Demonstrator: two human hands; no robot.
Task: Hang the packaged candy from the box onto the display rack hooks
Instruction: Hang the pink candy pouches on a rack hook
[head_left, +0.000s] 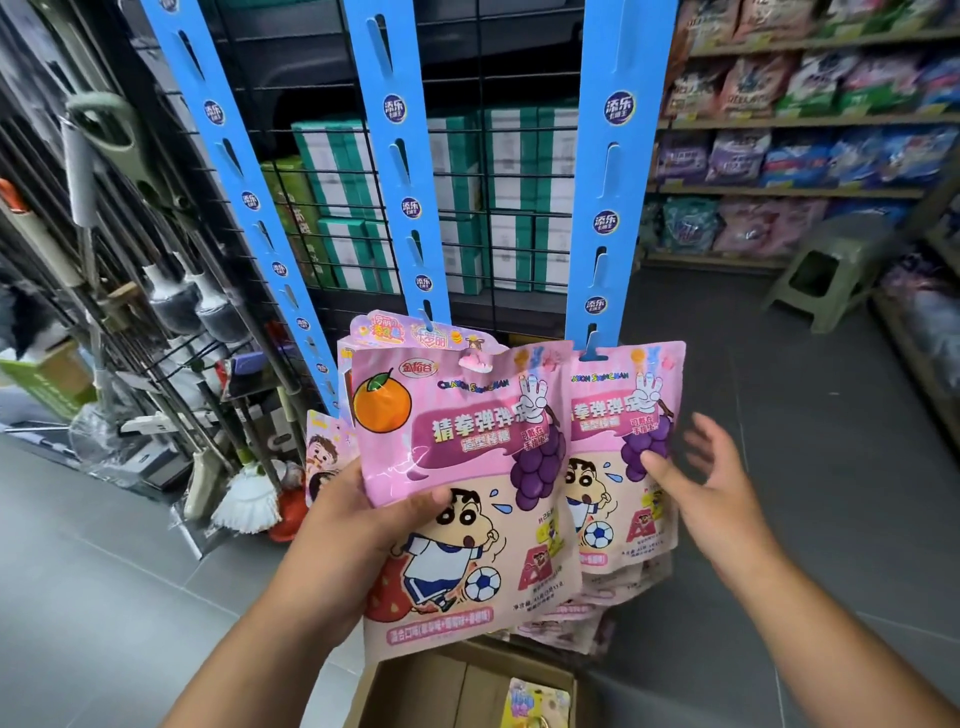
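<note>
My left hand (358, 540) grips a stack of pink candy packs (467, 457) with a cartoon boy, an orange and grapes printed on them, thumb across the front pack. A matching pink pack (628, 441) hangs from a hook at the bottom of the right blue hanging strip (613, 171). More pink packs (587, 618) hang below it. My right hand (711, 483) hovers open just right of the hung pack, fingers spread, thumb near its edge. Two other blue strips (400, 156) stand against the wire rack. The cardboard box (467, 686) sits open below, with a yellow pack (535, 701) inside.
Mops and brooms (171, 312) lean on a rack at the left. Green-and-white cartons (467, 208) are stacked behind the wire grid. Shelves of bagged goods (805, 130) fill the right, and a green plastic stool (836, 270) stands on the dark floor.
</note>
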